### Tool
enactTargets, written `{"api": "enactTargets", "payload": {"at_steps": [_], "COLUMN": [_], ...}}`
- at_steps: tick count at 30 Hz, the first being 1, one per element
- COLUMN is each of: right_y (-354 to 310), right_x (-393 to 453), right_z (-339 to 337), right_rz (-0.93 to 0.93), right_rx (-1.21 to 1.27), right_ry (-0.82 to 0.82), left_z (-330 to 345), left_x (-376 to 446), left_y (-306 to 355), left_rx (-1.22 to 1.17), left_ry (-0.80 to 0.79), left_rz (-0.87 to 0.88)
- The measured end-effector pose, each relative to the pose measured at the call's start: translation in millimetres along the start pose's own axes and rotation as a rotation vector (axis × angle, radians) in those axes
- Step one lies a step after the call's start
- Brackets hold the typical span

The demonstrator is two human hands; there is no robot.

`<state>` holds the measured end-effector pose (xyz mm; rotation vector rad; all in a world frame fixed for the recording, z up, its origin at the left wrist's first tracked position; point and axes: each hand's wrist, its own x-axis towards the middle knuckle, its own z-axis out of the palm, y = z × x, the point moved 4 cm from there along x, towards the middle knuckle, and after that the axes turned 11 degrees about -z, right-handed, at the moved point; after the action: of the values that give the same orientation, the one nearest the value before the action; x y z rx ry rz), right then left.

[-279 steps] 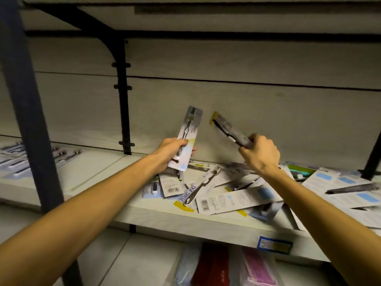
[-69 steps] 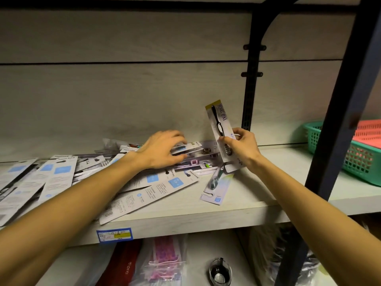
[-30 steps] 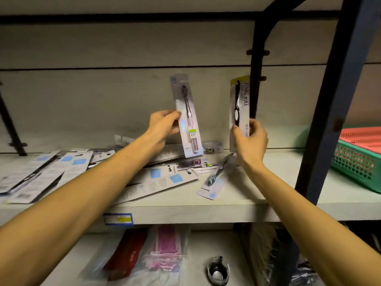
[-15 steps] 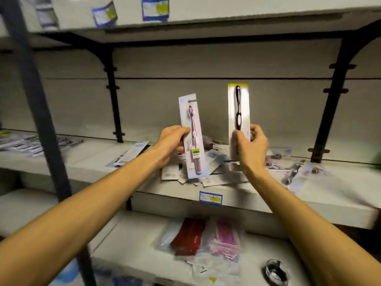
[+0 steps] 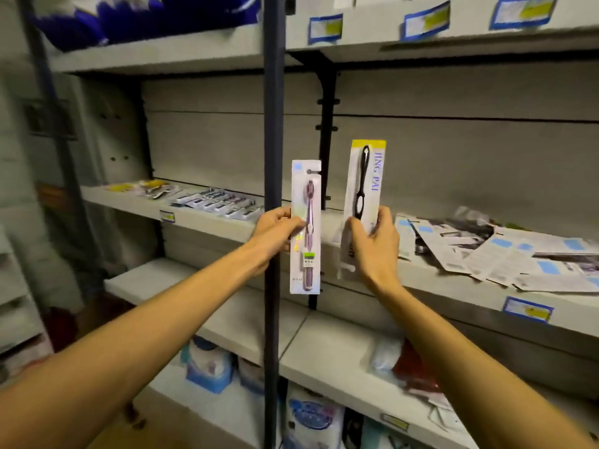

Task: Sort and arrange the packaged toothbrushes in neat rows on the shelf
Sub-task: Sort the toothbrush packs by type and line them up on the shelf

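My left hand (image 5: 278, 231) grips a pack with a purple toothbrush (image 5: 307, 228), held upright in front of the shelf. My right hand (image 5: 375, 242) grips a yellow-topped pack with a black toothbrush (image 5: 363, 179), also upright, just to the right of the first. On the shelf (image 5: 421, 286) to the right lies a loose heap of toothbrush packs (image 5: 492, 251). On the left shelf section, several packs lie in a neat row (image 5: 220, 202), with yellow-marked packs (image 5: 146, 187) further left.
A dark upright post (image 5: 273, 157) stands just left of my left hand's pack. Shelf brackets (image 5: 325, 131) run up the back panel. Below are shelves with bagged goods (image 5: 210, 367). Price labels (image 5: 526, 308) sit on the shelf edges.
My view has swung left, bringing the neat row on the left shelf section into sight. Both hands still hold their packs upright, side by side.
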<state>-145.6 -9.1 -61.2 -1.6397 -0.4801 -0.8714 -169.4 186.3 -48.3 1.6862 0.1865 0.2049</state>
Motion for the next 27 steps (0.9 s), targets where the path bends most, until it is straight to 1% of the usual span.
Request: {"api": "enactTargets", "payload": {"at_steps": [3, 6, 9, 12, 16, 18, 21, 24, 27], "right_y": [-11.1, -17.0, -13.0, -6.7, 8.0, 20.1, 38.8, 64.6, 88.4], "right_x": [-11.1, -15.5, -19.6, -22.3, -2.4, 17.1, 53.4, 78.5, 87.5], "right_z": [53.5, 107.0, 160.2, 217.7, 299.8, 334.4, 370.4, 385.5, 390.5], "right_rz": [-0.082, -0.123, -0.128, -0.106, -0.016, 0.073, 0.175, 0.294, 0.403], "right_rx": [-0.039, -0.045, -0.05, -0.012, 0.06, 0.094, 0.114, 0.112, 0.095], "right_ry": [-0.092, -0.221, -0.312, -0.394, -0.511, -0.493, -0.382, -0.261, -0.199], "left_z": [-58.2, -108.5, -151.2, -188.0, -230.4, -248.1, -272.4, -288.5, -293.5], "left_x": [10.4, 29.2, 55.6, 89.4, 141.2, 167.7, 213.9, 258.8, 298.1], "left_y": [-18.2, -38.8, -60.5, -73.1, -72.4, -67.1, -51.3, -42.9, -45.7], "left_rx": [-0.05, -0.124, -0.165, -0.234, -0.249, -0.191, -0.032, 0.065, 0.147], "left_ry": [0.052, 0.117, 0.181, 0.23, 0.232, 0.232, 0.235, 0.241, 0.219], "left_rz": [-0.032, -0.083, -0.187, -0.28, -0.29, -0.29, -0.241, -0.165, -0.137]}}
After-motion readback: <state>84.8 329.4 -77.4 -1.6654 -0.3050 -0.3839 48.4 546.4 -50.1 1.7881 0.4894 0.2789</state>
